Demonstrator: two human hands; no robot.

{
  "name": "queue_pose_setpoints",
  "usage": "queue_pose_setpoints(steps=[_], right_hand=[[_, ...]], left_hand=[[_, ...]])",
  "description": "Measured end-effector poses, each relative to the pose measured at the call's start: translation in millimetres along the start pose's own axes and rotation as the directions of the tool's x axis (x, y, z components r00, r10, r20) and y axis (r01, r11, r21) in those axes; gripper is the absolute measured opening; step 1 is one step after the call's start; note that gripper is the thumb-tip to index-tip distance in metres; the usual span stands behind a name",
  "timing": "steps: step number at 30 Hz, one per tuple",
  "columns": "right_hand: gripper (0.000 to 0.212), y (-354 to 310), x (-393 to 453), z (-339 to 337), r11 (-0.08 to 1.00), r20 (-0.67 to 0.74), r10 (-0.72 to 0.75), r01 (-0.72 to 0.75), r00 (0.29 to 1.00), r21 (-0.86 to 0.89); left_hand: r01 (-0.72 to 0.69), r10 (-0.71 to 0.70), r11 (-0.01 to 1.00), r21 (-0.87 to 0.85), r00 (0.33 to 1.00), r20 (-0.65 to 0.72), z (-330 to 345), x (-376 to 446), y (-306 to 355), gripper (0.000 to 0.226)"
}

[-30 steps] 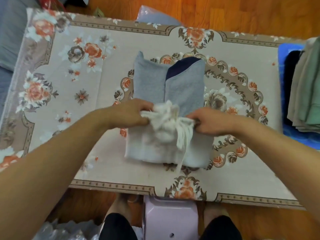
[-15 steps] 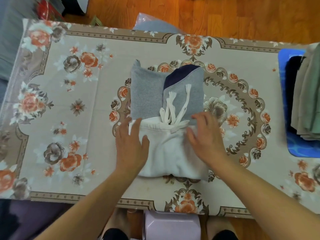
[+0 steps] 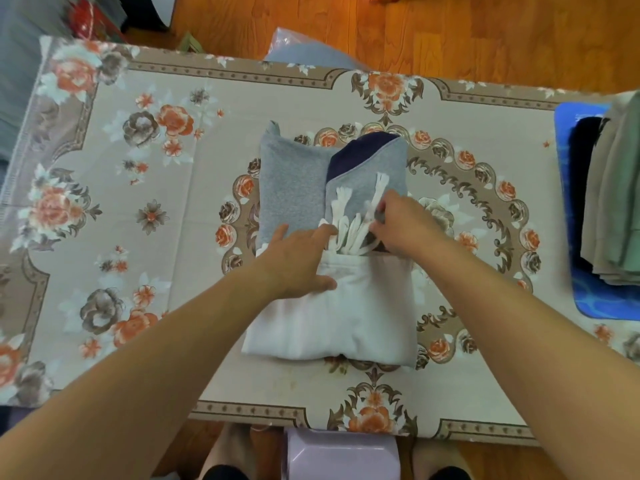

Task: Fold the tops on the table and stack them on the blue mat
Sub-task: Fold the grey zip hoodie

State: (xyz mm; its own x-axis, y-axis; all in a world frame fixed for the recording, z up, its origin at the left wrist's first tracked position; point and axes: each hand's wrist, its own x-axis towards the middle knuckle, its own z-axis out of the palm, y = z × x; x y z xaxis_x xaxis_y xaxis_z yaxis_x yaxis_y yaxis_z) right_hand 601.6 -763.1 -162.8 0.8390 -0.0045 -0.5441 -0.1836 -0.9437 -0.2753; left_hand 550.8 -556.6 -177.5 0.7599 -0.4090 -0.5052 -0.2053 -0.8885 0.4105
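A grey and white hooded top (image 3: 294,188) lies folded in the middle of the table (image 3: 173,216), its white lower part (image 3: 346,317) nearest me and its navy-lined hood at the far right. White drawstrings (image 3: 349,223) spill over the grey fabric. My left hand (image 3: 298,261) rests flat on the white part, fingers beside the strings. My right hand (image 3: 398,226) pinches the drawstrings at the fold. The blue mat (image 3: 588,303) at the right edge carries a stack of folded tops (image 3: 620,202).
A floral cloth covers the table. A lilac stool (image 3: 341,455) stands under the near edge between my knees. A grey cushion (image 3: 304,53) and a wooden floor (image 3: 450,32) show beyond the far edge.
The white part was laid down over the grey top and the drawstrings fell across it. Both hands have moved up from the white fabric to the strings, the right now pinching them.
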Motion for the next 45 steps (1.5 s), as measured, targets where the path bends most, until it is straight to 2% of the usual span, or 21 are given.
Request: queue_pose_setpoints(steps=[1, 3, 5, 9, 11, 13, 15, 18, 20, 22, 24, 26, 27, 29, 31, 34, 36, 38, 41, 43, 45], right_hand=[[0.023, -5, 1, -1, 0.987, 0.034, 0.026, -0.031, 0.999, 0.159], [0.02, -14, 0, 3, 0.859, 0.092, 0.009, -0.055, 0.996, 0.51], [0.033, -19, -3, 7, 0.818, 0.108, -0.116, 0.033, 0.987, 0.575], [0.054, -13, -28, 4, 0.847, 0.33, -0.373, 0.172, 0.867, 0.504], [0.071, -4, -44, 10, 0.879, 0.37, -0.437, 0.303, 0.82, 0.367], [0.091, 7, -57, 25, 0.843, 0.165, -0.537, 0.519, 0.827, 0.145], [0.108, 17, -63, 40, 0.819, -0.024, -0.572, 0.573, 0.82, 0.027], [0.12, 21, -61, 52, 0.88, 0.01, -0.472, 0.472, 0.881, -0.058], [0.115, 21, -58, 56, 0.887, 0.005, -0.452, 0.45, 0.892, -0.105], [0.101, 17, -56, 53, 0.9, 0.008, -0.434, 0.434, 0.901, -0.05], [0.084, 13, -54, 43, 0.925, 0.065, -0.365, 0.354, 0.929, 0.141], [0.063, 11, -51, 31, 0.91, 0.1, -0.226, 0.173, 0.969, 0.377], [0.052, 10, -48, 27, 0.908, 0.091, -0.162, 0.112, 0.983, 0.404], [0.037, 4, -41, 26, 0.967, 0.049, -0.125, 0.111, 0.991, 0.23], [0.042, -9, -34, 34, 0.985, 0.027, -0.084, 0.078, 0.996, 0.154], [0.051, -31, -26, 46, 0.935, -0.08, -0.004, 0.032, 0.997, 0.353], [0.047, -37, -24, 50, 0.906, -0.081, -0.058, 0.087, 0.995, 0.415], [0.044, -33, -27, 49, 0.906, -0.018, -0.224, 0.215, 0.974, 0.365], [0.046, -20, -37, 36, 0.872, 0.246, -0.488, 0.457, 0.837, 0.175], [0.052, -12, -44, 26, 0.861, 0.436, -0.49, 0.498, 0.755, 0.105], [0.053, -6, -48, 23, 0.863, 0.501, -0.463, 0.501, 0.731, 0.065]], left_hand=[[-0.004, 0.004, 1.0, -0.015, 1.0, -0.003, 0, -2, -1, 0.088], [-0.035, 0.034, 0.999, -0.017, 0.998, -0.048, 1, -5, -3, 0.086], [-0.083, 0.083, 0.997, 0.001, 0.991, -0.11, 1, -6, -1, 0.079], [-0.171, 0.185, 0.981, 0.089, 0.965, -0.185, 5, -15, 3, 0.059], [-0.207, 0.226, 0.972, 0.108, 0.947, -0.228, 7, -24, 2, 0.055], [-0.233, 0.254, 0.966, 0.111, 0.936, -0.245, 6, -31, 1, 0.053], [-0.2, 0.219, 0.975, 0.1, 0.947, -0.236, 5, -35, 4, 0.062], [-0.141, 0.138, 0.99, 0.003, 0.961, -0.239, 3, -36, 7, 0.076], [-0.153, 0.139, 0.987, -0.045, 0.963, -0.232, 2, -38, 7, 0.069], [-0.156, 0.139, 0.986, -0.061, 0.966, -0.219, 1, -42, 6, 0.058], [-0.132, 0.115, 0.989, -0.073, 0.974, -0.197, 0, -45, 4, 0.048], [-0.109, 0.09, 0.99, -0.093, 0.978, -0.19, 1, -51, 2, 0.044], [-0.108, 0.086, 0.989, -0.104, 0.978, -0.192, 1, -54, 2, 0.043], [-0.134, 0.11, 0.985, -0.106, 0.972, -0.207, 2, -61, 2, 0.043], [-0.177, 0.156, 0.982, -0.071, 0.961, -0.23, 3, -68, 5, 0.043], [-0.215, 0.198, 0.976, -0.045, 0.949, -0.245, 5, -74, 7, 0.042], [-0.214, 0.196, 0.976, -0.049, 0.95, -0.242, 6, -75, 6, 0.042], [-0.213, 0.193, 0.975, -0.056, 0.95, -0.245, 5, -75, 3, 0.043], [-0.21, 0.194, 0.977, -0.04, 0.948, -0.253, 2, -76, -2, 0.042], [-0.193, 0.179, 0.981, -0.033, 0.952, -0.248, -1, -77, -2, 0.043], [-0.164, 0.153, 0.986, -0.034, 0.965, -0.211, -4, -79, 1, 0.044]])
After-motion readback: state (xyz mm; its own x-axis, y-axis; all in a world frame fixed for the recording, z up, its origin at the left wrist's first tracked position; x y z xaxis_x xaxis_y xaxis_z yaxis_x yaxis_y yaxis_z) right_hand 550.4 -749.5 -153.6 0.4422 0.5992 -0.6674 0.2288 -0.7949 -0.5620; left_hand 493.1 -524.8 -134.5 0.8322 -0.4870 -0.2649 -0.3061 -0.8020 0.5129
